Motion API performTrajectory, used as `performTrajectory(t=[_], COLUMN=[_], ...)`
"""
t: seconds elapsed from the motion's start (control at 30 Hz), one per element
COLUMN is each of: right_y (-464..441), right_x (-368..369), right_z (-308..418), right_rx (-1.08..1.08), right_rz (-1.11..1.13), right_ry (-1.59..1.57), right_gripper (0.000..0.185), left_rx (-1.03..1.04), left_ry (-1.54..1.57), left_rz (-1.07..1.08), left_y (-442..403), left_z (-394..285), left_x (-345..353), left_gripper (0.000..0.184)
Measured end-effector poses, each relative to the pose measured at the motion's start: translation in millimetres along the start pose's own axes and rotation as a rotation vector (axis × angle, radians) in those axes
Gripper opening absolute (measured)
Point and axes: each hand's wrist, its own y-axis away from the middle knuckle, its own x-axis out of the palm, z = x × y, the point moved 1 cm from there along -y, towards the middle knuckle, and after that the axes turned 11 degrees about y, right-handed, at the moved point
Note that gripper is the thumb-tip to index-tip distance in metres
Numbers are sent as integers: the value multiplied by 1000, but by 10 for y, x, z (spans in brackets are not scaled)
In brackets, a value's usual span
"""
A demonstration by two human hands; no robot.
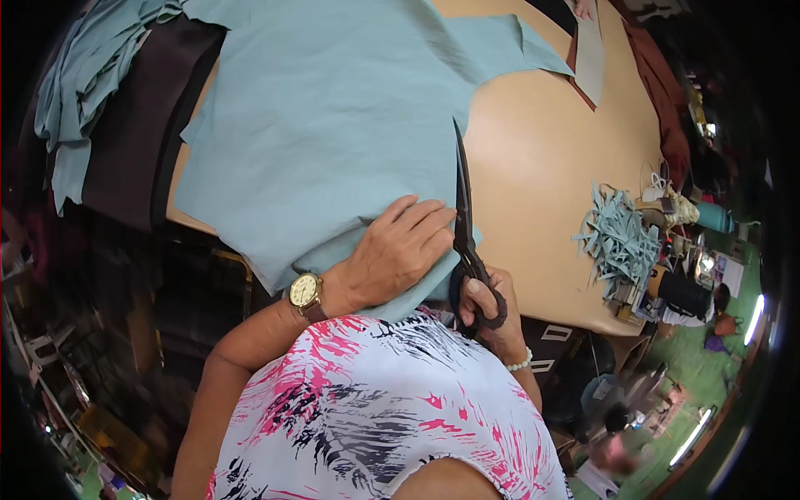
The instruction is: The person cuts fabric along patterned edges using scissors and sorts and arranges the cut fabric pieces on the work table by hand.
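Note:
A large piece of light blue-green fabric [333, 125] covers much of the table in front of me. My left hand [404, 250], with a gold-faced watch at the wrist, lies on the fabric near its right edge, fingers stretched out and palm down. Beside those fingertips, my right hand [493, 304] grips the handles of large black scissors [464, 221]. Their blades point away from me along the fabric's right edge and look nearly closed. Part of the fabric is folded up under my left hand and hangs over the table's near edge.
Thin fabric scraps [621, 233] are heaped at the table's right side, near small items and a teal container [714, 217]. Cut blue-green strips [92, 83] lie over dark cloth [133, 117] on the left. Another person's hand [583, 8] shows at the far edge.

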Motion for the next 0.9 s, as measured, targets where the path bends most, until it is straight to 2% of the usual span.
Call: performTrajectory(t=[0.27, 0.9], right_y=[-53, -43], right_x=[22, 83], right_z=[55, 68], right_rx=[-43, 12], right_rz=[-13, -43], right_ry=[-24, 6], right_gripper=[30, 30], left_rx=[6, 58], left_ry=[42, 65], left_rz=[4, 9], left_y=[11, -15], left_z=[-30, -14], left_x=[-24, -4], left_gripper=[14, 21])
